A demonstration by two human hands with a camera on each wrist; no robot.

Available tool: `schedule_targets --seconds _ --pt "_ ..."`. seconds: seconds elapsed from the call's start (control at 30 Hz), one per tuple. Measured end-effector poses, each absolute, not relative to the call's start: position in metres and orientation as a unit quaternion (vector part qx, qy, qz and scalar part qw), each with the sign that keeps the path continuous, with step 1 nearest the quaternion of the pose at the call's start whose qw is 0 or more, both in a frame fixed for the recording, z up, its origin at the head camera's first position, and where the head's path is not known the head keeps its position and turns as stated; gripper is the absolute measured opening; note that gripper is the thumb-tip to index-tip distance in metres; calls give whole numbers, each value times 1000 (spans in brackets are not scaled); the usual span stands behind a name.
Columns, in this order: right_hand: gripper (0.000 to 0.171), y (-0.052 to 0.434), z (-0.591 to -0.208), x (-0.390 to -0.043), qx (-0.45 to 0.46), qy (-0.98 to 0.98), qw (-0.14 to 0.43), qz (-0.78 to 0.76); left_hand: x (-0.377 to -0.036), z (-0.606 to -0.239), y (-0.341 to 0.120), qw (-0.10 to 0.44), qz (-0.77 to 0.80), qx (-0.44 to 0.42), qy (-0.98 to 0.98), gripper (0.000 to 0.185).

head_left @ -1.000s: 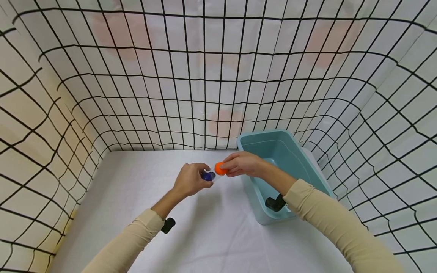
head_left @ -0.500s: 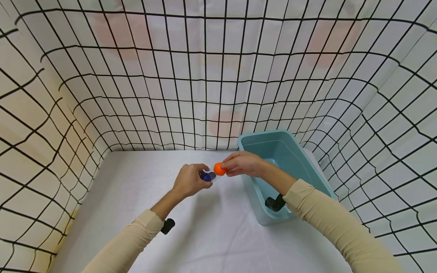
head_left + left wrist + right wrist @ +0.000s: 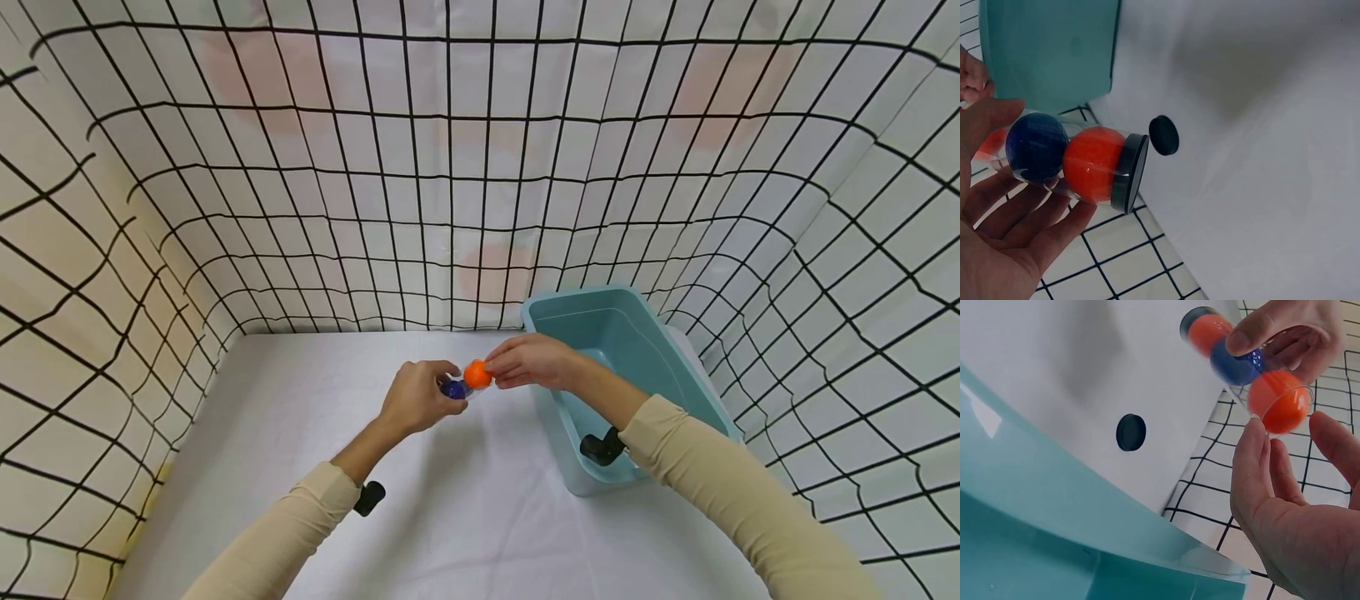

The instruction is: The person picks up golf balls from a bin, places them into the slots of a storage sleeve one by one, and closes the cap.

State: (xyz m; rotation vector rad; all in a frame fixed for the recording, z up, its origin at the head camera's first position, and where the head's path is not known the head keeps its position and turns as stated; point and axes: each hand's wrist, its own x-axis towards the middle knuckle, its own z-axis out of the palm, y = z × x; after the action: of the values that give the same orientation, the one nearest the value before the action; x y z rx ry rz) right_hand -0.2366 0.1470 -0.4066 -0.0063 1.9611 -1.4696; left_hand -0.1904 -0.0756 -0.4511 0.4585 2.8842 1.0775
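Over the bench, mid-air: both hands meet above the white bench, just left of the tub.
Left hand: the left hand has fingers and thumb curled round a clear tube, held roughly level; grip closed on the tube.
Tube contents: at the capped end an orange ball sits against the black cap; next to it, a blue ball.
Tube mouth: a second orange ball sits at the open end, partly inside the rim.
Right hand: the right hand has fingertips at the tube's open rim, touching or just beside that orange ball; whether the grip pinches the ball cannot be told.
On the bench: a small black disc lies flat on the white surface below the tube.
Tub: a teal plastic tub stands on the bench under the right forearm, its near wall close to the hands.
Far: a white curtain with black grid lines hangs behind and to both sides.
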Motion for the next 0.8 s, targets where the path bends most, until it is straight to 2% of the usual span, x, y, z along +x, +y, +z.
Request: schedule_targets --seconds 0.3,0.8 --pt "36 144 -407 -239 0 761 339 -552 -191 -452 -80 10 344 142 928 38" --pt "41 132 -410 -265 34 746 325 -581 -188 -452 -118 -16 335 123 934 41"
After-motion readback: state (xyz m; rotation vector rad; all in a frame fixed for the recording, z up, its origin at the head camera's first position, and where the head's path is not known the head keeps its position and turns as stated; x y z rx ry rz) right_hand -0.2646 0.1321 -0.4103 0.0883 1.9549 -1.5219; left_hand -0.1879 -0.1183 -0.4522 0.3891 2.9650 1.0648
